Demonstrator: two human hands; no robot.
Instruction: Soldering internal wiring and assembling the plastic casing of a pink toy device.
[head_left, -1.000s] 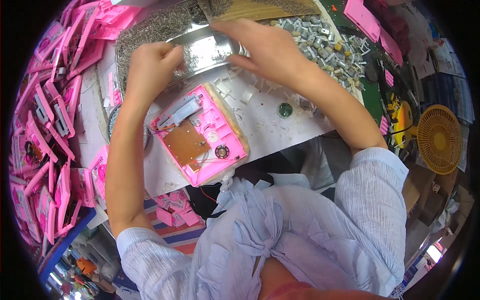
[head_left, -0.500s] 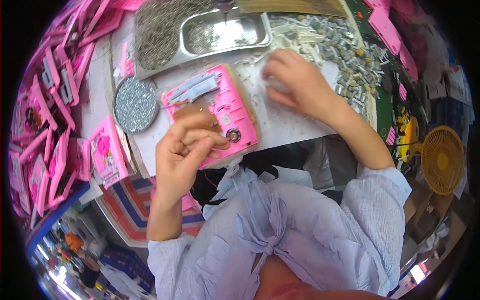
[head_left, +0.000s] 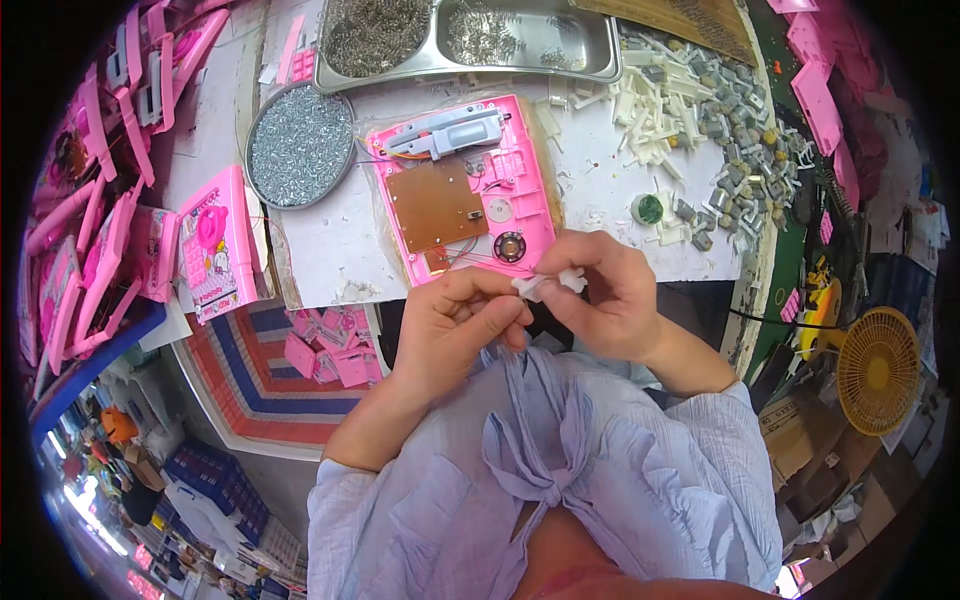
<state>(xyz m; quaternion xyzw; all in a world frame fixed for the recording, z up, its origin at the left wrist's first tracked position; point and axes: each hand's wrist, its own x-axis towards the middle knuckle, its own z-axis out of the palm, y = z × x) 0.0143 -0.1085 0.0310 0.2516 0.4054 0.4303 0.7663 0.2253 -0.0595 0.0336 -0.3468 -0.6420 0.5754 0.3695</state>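
Both hands meet in front of the near edge of a pink plastic casing (head_left: 532,180). My right hand (head_left: 612,295) is closed, pinching a small white plastic part (head_left: 548,284) between thumb and fingers. Close against its left end, my left hand (head_left: 455,322) has its fingers pinched together; whatever they hold is hidden. The casing lies with its inside up. In it sit a brown circuit board (head_left: 432,205), a grey plastic piece (head_left: 455,134) along the far side and a round black speaker (head_left: 509,247) with thin wires.
Left of the casing stands a round tray of screws (head_left: 300,148). Metal trays (head_left: 430,62) of springs are at the back. White plastic parts (head_left: 655,112) and small grey pieces (head_left: 735,150) are heaped at right. Pink casings (head_left: 100,250) pile up at far left; a yellow fan (head_left: 878,370) stands far right.
My right hand has come down and inward from beside the white parts, now with one in its fingers. My left hand has moved right to meet it. The whole view has shifted.
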